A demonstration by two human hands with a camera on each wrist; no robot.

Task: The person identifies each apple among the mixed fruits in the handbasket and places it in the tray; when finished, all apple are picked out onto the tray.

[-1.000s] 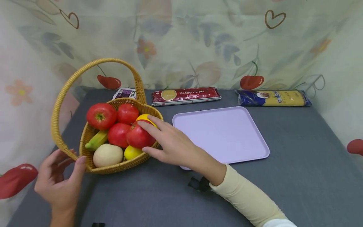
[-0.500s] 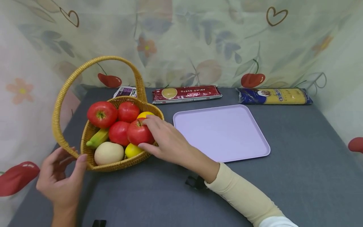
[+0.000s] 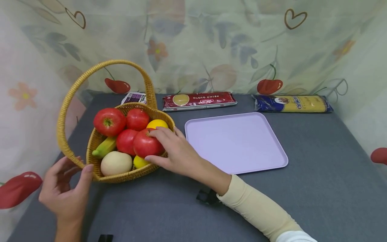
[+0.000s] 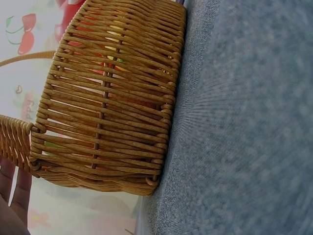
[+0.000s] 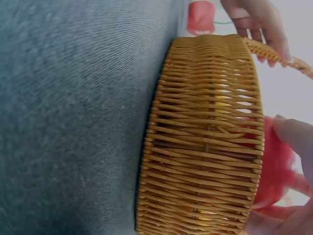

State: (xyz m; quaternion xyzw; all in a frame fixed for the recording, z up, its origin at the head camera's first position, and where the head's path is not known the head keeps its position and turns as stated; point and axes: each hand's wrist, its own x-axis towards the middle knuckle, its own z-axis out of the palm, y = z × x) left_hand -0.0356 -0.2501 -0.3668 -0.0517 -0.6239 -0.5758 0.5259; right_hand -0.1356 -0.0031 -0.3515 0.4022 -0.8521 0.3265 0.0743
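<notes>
A heart-shaped wicker basket [image 3: 127, 175] stands at the left of the table, full of fruit. My left hand [image 3: 65, 191] pinches the lower end of its arched handle [image 3: 61, 134] between thumb and fingers. At the basket's right side, my right hand [image 3: 178, 151] grips a red apple [image 3: 146, 145], fingers over its top and thumb at its near side. The right wrist view also has this apple [image 5: 276, 171] above the rim, between thumb and fingers. Around it lie more red fruits [image 3: 109, 121], yellow fruits [image 3: 157, 123], a pale round fruit [image 3: 116, 163] and a greenish-yellow banana-like fruit [image 3: 104, 148].
A lilac tray [image 3: 235, 141] lies right of the basket. Along the back are a red pasta packet [image 3: 199, 101], a blue and yellow packet [image 3: 293, 103] and a purple-and-white packet [image 3: 134, 97] partly behind the basket. A patterned curtain [image 3: 196, 43] hangs behind the table.
My right hand's fingers have curled from a looser reach into a grip round the apple. The apple has shifted slightly, uncovering more of the yellow fruit behind. My left hand stays on the handle.
</notes>
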